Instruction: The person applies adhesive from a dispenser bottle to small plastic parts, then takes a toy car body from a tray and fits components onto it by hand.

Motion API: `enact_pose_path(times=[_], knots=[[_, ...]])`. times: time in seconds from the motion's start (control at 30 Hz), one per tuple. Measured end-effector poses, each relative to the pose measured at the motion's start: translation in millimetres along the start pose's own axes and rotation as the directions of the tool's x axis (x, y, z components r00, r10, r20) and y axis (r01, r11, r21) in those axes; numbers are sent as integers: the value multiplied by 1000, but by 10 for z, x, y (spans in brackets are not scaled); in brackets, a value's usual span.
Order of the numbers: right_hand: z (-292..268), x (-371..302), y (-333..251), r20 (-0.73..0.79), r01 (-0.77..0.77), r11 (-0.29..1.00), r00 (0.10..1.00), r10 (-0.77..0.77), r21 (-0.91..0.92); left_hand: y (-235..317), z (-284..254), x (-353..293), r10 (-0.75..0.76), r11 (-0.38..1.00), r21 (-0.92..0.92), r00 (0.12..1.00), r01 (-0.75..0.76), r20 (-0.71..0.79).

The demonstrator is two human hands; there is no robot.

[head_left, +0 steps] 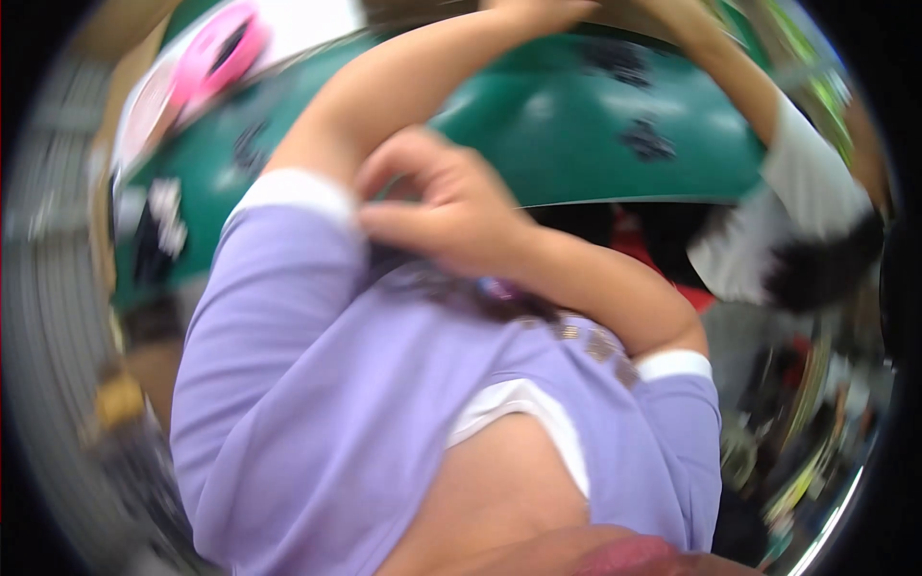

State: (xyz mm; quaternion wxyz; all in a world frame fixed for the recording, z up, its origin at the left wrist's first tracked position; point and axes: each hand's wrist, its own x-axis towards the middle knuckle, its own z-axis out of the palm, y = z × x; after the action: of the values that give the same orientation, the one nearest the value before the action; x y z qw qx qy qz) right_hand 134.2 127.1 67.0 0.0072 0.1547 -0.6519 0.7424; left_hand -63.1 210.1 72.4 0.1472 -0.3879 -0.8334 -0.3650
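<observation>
My left arm reaches up over the green table [519,125], and my left hand [547,8] is cut off by the top edge, so its fingers hardly show. Across my chest comes my right arm. My right hand [447,206] is bent round in a pinch, thumb and forefinger curled toward each other. Their tips are at the white cuff [293,192] of my left lilac sleeve, just above the elbow. Motion blurs the fingertips, and whatever cloth lies between them is hardly visible.
Dark small clusters [648,139] lie on the tabletop. A pink rounded object [219,53] stands at the far left, with a black and white bundle [161,226] nearer. At the right, a co-worker in a white shirt [816,173] leans in, one arm over the table.
</observation>
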Motion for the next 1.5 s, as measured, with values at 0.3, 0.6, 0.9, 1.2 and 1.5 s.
enact_pose_path(times=[0.3, 0.6, 0.9, 1.2, 1.5], knots=[[288, 30, -224, 326, -468, 785, 876, 354, 405, -482, -534, -425, -79, 997, 13, 995, 80, -61], [799, 133, -295, 175, -495, 813, 869, 463, 307, -554, -870, -553, -47, 997, 58, 990, 55, -132], [862, 258, -238, 414, -608, 713, 783, 465, 349, -1003, -612, -439, -42, 998, 40, 985, 49, -165], [994, 277, -525, 595, -784, 597, 566, 571, 173, -866, -905, -815, -9, 1000, 0, 977, 10, -213], [947, 284, -413, 578, -707, 697, 621, 530, 120, -907, -744, -825, -42, 992, -124, 950, 3, -311]])
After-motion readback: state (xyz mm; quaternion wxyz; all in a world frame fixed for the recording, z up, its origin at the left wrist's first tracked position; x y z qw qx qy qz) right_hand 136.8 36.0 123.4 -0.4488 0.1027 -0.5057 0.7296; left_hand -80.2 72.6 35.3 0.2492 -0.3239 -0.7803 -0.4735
